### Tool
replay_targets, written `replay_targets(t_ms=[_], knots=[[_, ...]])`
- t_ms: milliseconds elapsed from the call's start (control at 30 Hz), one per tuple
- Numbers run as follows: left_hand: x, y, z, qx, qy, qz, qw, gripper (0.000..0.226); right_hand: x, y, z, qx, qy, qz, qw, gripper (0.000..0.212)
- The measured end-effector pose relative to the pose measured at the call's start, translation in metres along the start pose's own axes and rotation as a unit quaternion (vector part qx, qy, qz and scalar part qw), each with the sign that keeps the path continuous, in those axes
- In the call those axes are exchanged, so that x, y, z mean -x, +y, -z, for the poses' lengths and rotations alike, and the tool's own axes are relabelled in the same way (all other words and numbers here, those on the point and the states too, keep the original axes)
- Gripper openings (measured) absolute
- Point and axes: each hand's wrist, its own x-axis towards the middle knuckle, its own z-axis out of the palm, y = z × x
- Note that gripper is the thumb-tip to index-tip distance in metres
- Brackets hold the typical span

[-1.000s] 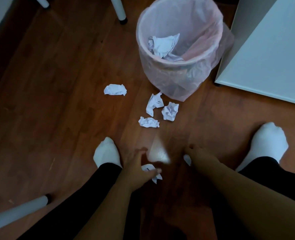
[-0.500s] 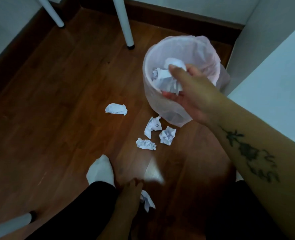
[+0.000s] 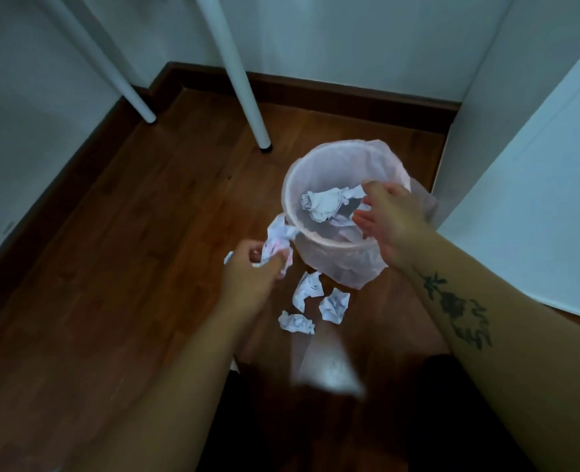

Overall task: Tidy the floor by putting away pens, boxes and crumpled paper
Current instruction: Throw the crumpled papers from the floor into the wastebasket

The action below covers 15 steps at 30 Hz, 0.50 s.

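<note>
Left hand point(image 3: 251, 270): fingers point(image 3: 275, 264) closing round a crumpled paper ball point(image 3: 278, 241), holding it just beside the bin's near-left rim; part of the ball is hiding behind the fingers.
Right hand point(image 3: 392, 223): hovering over the bin's right rim, fingers spreading open, gripping nothing.
Bin point(image 3: 316, 175): standing on the floor point(image 3: 128, 250), pink liner draping over it; crumpled sheets point(image 3: 326, 204) lying inside, lower contents hard to make out.
Loose paper: three balls point(image 3: 333, 303) lying on the floor near the bin's base.
Blur: a pale smear point(image 3: 329, 366) is sitting low in centre, unidentifiable.
Legs: dark, cut off at the lower edge.
White poles point(image 3: 244, 93): standing far left, tops running out of view.
</note>
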Motion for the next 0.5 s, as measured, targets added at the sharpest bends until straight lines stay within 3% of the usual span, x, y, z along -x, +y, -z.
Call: replay_targets(t_ms=[67,133,300,400,500], knots=[[-0.005,0.037,0.000,0.013,-0.014,-0.030,0.999,0.028,0.005,0.000,0.008,-0.028,0.038,0.024,0.999,0.013],[-0.012,0.064,-0.006,0.019,-0.034,-0.039,0.998,0.029,0.009,0.004,0.019,-0.058,0.107,0.038,0.992,0.018],[-0.028,0.094,-0.024,0.065,-0.016,0.003,0.998,0.043,0.010,0.031,0.042,-0.119,0.242,-0.005,0.963,0.022],[-0.031,0.091,-0.024,0.110,-0.035,0.057,0.992,0.044,0.001,0.057,0.053,-0.124,0.242,-0.083,0.959,0.019],[-0.033,0.082,-0.012,0.252,-0.113,0.139,0.951,0.057,-0.012,0.093,0.059,-0.109,0.164,-0.202,0.959,0.018]])
